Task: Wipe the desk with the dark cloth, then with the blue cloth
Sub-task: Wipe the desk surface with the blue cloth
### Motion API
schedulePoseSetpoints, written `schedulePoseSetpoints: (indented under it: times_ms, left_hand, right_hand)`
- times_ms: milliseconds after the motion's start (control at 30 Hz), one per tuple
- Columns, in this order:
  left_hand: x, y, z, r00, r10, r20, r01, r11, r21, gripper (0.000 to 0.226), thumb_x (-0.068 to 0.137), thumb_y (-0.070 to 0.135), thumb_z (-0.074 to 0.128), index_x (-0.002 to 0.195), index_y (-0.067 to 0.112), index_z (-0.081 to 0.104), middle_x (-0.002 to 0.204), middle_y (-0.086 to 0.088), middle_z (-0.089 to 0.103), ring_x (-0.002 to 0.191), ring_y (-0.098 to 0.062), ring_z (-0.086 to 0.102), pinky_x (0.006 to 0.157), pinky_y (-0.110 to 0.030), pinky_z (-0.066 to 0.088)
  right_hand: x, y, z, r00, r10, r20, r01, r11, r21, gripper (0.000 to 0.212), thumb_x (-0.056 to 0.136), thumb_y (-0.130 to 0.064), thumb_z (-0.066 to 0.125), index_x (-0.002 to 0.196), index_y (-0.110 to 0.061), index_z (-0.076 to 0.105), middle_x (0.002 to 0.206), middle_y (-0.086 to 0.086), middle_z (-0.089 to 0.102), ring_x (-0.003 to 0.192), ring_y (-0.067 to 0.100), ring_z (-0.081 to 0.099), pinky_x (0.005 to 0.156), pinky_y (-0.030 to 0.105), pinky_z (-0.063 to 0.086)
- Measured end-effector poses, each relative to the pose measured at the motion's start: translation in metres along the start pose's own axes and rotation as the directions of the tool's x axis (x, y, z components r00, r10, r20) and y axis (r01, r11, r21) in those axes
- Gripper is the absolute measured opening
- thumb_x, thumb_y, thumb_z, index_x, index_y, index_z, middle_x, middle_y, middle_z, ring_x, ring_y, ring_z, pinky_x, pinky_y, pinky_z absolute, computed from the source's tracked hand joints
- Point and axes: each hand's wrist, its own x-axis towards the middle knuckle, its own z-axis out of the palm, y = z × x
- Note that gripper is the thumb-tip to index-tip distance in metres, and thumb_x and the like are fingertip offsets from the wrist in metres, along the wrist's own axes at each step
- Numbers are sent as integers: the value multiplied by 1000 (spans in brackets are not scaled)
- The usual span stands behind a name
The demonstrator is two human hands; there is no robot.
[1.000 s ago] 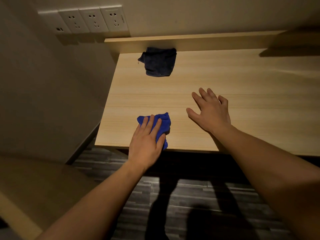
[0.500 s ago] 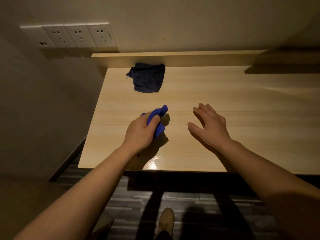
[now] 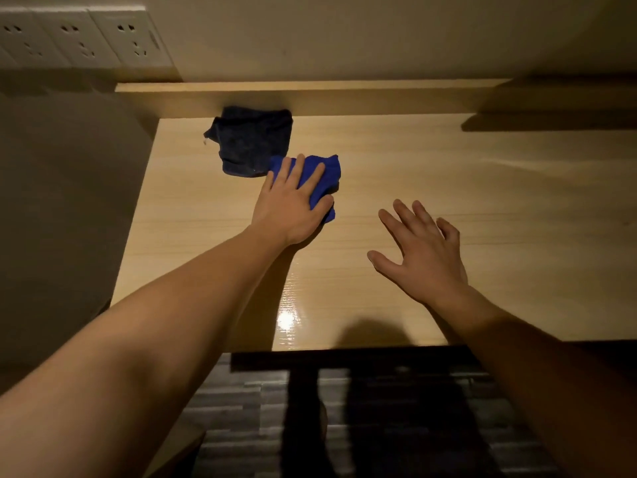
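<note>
Currently: left hand (image 3: pixel 293 205) flat, fingers straight, pressing blue cloth (image 3: pixel 327 170) just above frame centre | right hand (image 3: pixel 422 250) spread, empty, low over desk (image 3: pixel 482 201), contact unclear | dark cloth (image 3: pixel 250 143) upper left of centre, touching blue cloth | step: blue-cloth wipe, likely | next: sweep rightward, clear of dark cloth.

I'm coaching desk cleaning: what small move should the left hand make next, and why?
Probably sweep the blue cloth rightward: the left hand presses it flat, it abuts the dark cloth, and bare desk lies to its right.
</note>
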Motion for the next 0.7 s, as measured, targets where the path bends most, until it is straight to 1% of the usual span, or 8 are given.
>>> schedulePoseSetpoints:
  times_ms: [133, 267, 533, 633, 700]
  left_hand:
    - [-31, 5, 3, 1000, 4, 9, -4, 1000, -2, 76, 103, 71, 13, 170, 36, 8, 179, -6, 2, 165, -28, -3, 132, -49, 2]
    - [-67, 12, 8, 1000, 7, 27, -6, 1000, -30, 76, 102, 71, 11, 170, 37, 5, 179, -5, -1, 165, -26, -5, 133, -46, 0]
    - [-142, 36, 19, 999, -19, 48, 22, 998, -59, 68, 109, 62, 20, 169, 35, 0, 178, -1, -7, 164, -20, -12, 130, -38, -8]
    - [-164, 44, 26, 999, -17, 41, 20, 997, -75, 70, 106, 61, 18, 168, 33, 4, 178, 0, -4, 164, -19, -8, 131, -37, -7]
    - [-180, 49, 33, 1000, -8, 16, 10, 997, -83, 70, 106, 60, 18, 169, 30, 10, 178, -1, 2, 165, -21, -2, 133, -39, 0]
  right_hand:
    - [0, 0, 0, 1000, 2, -3, -2, 1000, -3, 81, 92, -81, 30, 162, -42, 24, 174, -7, 15, 160, 18, 6, 121, 54, 14]
    - [-1, 0, 0, 1000, 3, -9, -3, 1000, -3, 81, 92, -81, 30, 162, -41, 24, 173, -7, 16, 160, 18, 7, 122, 53, 14]
    - [-3, -1, 0, 1000, 1, -9, -1, 1000, 13, 81, 92, -81, 30, 162, -41, 24, 174, -7, 16, 160, 19, 8, 122, 53, 13]
    - [-3, -1, -1, 1000, -2, -8, 2, 1000, 12, 80, 93, -80, 29, 162, -40, 23, 174, -6, 16, 160, 19, 7, 122, 53, 12]
    - [-3, -1, 0, 1000, -6, -9, 6, 1000, 13, 80, 93, -80, 28, 162, -40, 23, 174, -6, 16, 160, 20, 8, 122, 53, 13]
